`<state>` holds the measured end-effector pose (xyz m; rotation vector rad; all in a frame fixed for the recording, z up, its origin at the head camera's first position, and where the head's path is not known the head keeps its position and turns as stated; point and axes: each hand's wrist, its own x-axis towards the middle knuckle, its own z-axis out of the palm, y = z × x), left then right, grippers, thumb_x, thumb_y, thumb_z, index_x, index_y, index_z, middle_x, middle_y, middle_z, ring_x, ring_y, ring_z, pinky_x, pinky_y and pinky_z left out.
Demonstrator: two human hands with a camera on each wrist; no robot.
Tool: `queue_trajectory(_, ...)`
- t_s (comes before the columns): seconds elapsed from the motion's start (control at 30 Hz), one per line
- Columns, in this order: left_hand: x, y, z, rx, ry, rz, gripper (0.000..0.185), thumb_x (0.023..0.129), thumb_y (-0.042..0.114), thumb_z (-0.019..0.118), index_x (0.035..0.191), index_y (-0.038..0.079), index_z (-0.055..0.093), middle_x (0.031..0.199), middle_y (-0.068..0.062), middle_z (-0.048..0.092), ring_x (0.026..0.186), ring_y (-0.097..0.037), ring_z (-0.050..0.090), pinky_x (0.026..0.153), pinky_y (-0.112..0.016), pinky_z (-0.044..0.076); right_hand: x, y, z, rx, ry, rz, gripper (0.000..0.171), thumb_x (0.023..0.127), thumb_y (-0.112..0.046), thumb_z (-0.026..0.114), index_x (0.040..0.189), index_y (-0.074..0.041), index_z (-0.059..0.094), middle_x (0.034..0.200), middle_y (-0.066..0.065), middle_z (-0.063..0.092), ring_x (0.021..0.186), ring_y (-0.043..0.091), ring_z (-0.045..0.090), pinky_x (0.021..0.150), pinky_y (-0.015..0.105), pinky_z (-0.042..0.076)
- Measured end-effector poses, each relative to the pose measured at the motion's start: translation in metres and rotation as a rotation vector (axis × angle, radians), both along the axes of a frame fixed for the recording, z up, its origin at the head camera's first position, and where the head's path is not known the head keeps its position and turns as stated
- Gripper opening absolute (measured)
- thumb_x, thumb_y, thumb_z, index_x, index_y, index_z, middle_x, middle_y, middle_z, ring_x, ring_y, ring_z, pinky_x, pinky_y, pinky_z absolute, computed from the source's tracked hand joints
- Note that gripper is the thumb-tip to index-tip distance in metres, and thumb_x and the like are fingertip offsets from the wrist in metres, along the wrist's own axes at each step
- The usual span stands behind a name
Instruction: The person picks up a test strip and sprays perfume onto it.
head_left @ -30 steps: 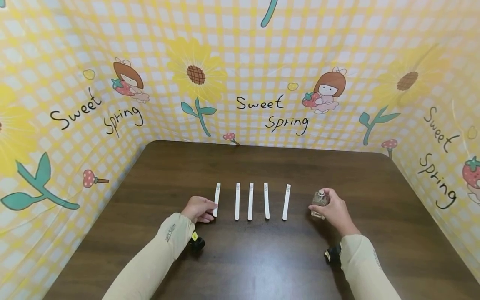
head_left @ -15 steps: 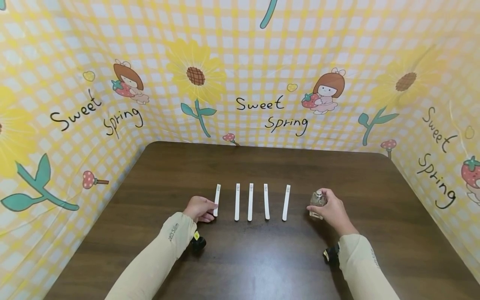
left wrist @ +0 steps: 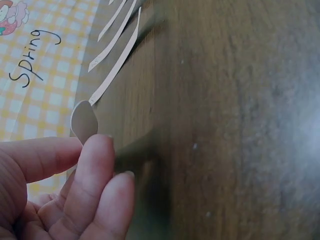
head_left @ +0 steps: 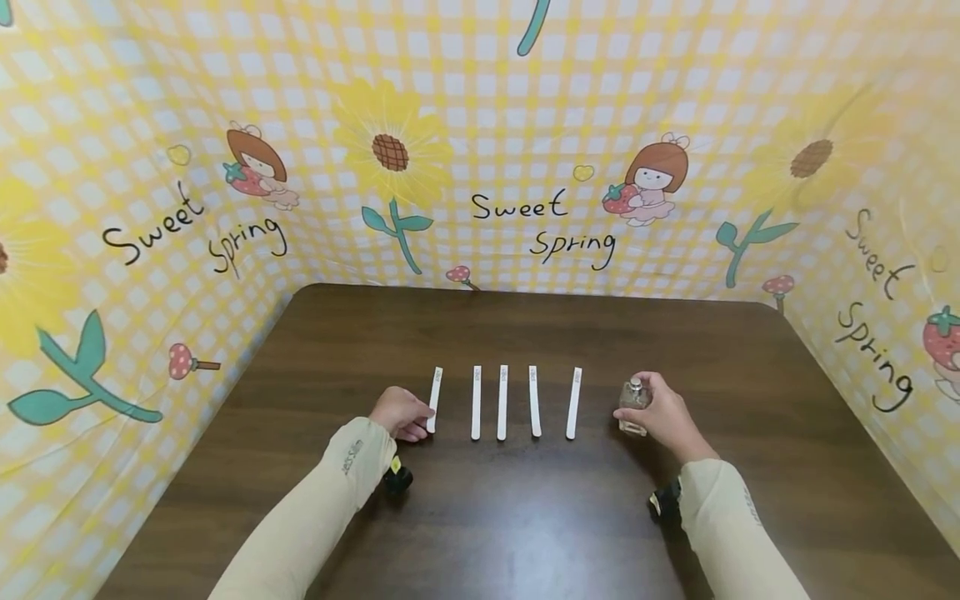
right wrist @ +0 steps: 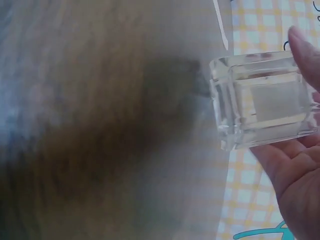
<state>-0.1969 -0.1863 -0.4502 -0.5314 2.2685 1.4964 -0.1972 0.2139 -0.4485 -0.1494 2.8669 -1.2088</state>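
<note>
Both arms reached forward, sleeved in beige.
The left hand (head_left: 401,412) pinched with thumb and curled fingers; the right hand (head_left: 663,414) curled in a grip, thumb up.

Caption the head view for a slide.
Left hand pinches the leftmost paper strip; right hand holds a glass bottle.

We see four white paper strips (head_left: 525,402) lying side by side on the dark wooden tabletop (head_left: 525,517). Around its left, far and right sides stands a yellow checked backdrop (head_left: 480,125) with sunflowers.
</note>
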Motion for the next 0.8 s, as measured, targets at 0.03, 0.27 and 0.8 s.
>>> queue_trajectory(0.03, 0.0, -0.001, 0.0, -0.004, -0.002, 0.004, 0.016, 0.086, 0.003, 0.064, 0.097, -0.009, 0.058, 0.061, -0.005, 0.06, 0.043, -0.009, 0.056, 0.044, -0.022, 0.049, -0.001, 0.0, 0.001, 0.006, 0.001, 0.006, 0.066, 0.075, -0.016, 0.082, 0.123, 0.006, 0.043, 0.112, 0.028, 0.056, 0.095, 0.039, 0.057, 0.083, 0.051, 0.047)
queue_trajectory(0.27, -0.001, -0.002, -0.003, -0.045, -0.001, -0.024, 0.012, 0.086, 0.001, 0.064, 0.092, -0.009, 0.06, 0.06, -0.006, 0.06, 0.044, -0.01, 0.056, 0.044, -0.023, 0.05, -0.004, 0.003, 0.002, 0.059, 0.002, 0.032, 0.061, 0.074, -0.015, 0.083, 0.12, 0.004, 0.048, 0.102, 0.025, 0.061, 0.091, 0.037, 0.058, 0.078, 0.05, 0.047)
queue_trajectory(0.8, 0.002, -0.002, 0.0, -0.202, 0.083, -0.12, 0.009, 0.087, 0.0, 0.061, 0.086, -0.008, 0.066, 0.06, -0.005, 0.062, 0.047, -0.012, 0.059, 0.05, -0.028, 0.053, -0.002, 0.01, -0.002, 0.065, 0.017, 0.031, 0.061, 0.074, -0.014, 0.082, 0.122, 0.002, 0.048, 0.096, 0.023, 0.062, 0.087, 0.036, 0.059, 0.074, 0.047, 0.047)
